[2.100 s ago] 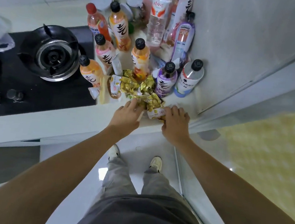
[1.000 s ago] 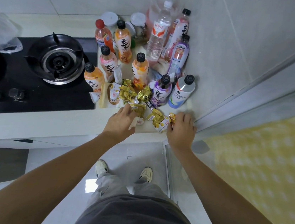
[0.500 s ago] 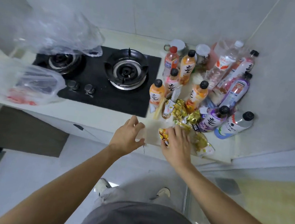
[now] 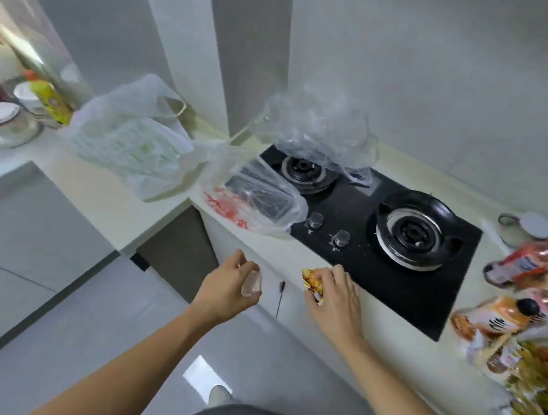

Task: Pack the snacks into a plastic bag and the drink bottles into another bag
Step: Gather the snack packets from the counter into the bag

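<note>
Snacks [image 4: 314,283] sit gripped in the right hand [image 4: 336,296], the left hand [image 4: 234,281] pinches something small and clear, and the plastic bag [image 4: 259,202] lies far-left, nearer the left hand.

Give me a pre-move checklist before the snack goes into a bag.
1. Snack held: ok. The right hand has a grip on a yellow snack packet.
2. Left hand free: not ok. It holds a small clear object; what it is, cannot tell.
3. Bag within view: ok. A clear plastic bag with red print lies on the counter left of the stove.
4. Bag mouth open: cannot tell; the plastic is crumpled.
5. Second bag for bottles: ok. Another clear bag sits over the back burner.
6. Remaining snacks and drink bottles: not yet packed, at the right edge, blurred.
</note>
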A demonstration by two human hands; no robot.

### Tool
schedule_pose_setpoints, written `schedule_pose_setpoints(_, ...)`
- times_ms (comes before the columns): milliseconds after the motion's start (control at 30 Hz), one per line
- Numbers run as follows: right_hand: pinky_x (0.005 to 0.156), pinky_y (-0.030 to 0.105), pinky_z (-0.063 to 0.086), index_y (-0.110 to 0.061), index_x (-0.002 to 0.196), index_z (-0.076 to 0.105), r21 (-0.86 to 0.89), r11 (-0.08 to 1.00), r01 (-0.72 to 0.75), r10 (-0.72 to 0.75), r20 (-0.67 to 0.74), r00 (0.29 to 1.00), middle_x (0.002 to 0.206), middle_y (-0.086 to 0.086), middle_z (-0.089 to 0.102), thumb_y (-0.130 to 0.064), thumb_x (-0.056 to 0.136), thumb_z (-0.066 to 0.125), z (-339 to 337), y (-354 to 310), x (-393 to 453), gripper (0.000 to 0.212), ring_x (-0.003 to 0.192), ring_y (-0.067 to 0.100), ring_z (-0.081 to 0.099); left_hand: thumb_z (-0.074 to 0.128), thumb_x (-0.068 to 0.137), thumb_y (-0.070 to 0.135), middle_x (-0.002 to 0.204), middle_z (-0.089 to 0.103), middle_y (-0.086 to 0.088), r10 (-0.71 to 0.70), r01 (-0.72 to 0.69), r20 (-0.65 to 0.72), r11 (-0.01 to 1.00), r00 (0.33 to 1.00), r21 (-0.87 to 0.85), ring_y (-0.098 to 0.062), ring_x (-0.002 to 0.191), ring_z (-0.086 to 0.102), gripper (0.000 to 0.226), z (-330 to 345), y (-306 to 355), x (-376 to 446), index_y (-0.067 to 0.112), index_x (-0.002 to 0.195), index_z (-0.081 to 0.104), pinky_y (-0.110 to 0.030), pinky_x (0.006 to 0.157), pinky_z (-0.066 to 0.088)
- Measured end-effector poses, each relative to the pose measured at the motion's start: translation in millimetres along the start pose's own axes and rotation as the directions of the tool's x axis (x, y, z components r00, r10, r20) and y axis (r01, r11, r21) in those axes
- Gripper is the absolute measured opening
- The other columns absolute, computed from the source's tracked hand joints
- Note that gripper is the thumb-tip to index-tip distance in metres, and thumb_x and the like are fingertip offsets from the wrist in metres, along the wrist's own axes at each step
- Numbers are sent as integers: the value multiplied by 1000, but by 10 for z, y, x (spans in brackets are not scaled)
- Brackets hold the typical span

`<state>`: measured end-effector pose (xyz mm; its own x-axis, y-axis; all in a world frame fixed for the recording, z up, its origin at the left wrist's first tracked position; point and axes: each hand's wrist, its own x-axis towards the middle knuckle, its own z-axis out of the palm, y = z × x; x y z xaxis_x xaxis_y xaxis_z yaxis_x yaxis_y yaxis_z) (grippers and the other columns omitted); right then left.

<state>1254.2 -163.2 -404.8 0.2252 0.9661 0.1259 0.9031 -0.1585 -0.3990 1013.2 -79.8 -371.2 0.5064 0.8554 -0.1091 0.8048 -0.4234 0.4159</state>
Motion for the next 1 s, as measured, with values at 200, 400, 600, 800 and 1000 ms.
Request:
schedule_pose_setpoints(200,79,40,47,-23,106,53,52,998,30,-32,32,999,107,-4,46,-32,82,80,395,-874,880,37,101,22,52,63,83,54,122,48,5,-36,36,-31,999,999,9,-16,111,52,54,-550,-899,545,26,129,59,-38,83,57)
schedule_pose_setpoints(400,84,43,49,-21,107,54,93,995,20,-24,44,999,108,-1,49,-34,85,80,732,-1061,1769,36,103,24,54,63,83,52,123,48,1,-38,39,19,998,999,-44,-23,108,58,54,-758,-1257,1398,23,129,60,-42,84,56)
schedule_pose_setpoints(600,84,44,48,-17,105,59,89,994,-62,53,92,994,108,4,53,-40,87,76,1070,-1032,2442,34,105,28,53,69,88,46,120,47,-2,-91,94,101,995,991,-29,-26,98,61,52,-814,-1479,2181,19,131,59,-43,83,55)
schedule_pose_setpoints(800,86,44,48,-18,108,57,-49,993,-103,110,161,981,112,4,52,-43,86,76,1277,-1045,2811,38,109,28,53,69,90,38,119,45,-5,-28,27,181,1000,983,10,-27,103,58,47,-712,-1616,2797,19,131,58,-42,87,55)
schedule_pose_setpoints(1000,87,43,49,-16,110,57,-114,969,-220,236,151,960,117,6,52,-38,81,83,1386,-1100,2946,44,115,29,51,66,92,25,133,41,-7,95,-106,253,994,963,33,-28,121,49,41,-549,-1738,3220,21,133,60,-43,89,54)
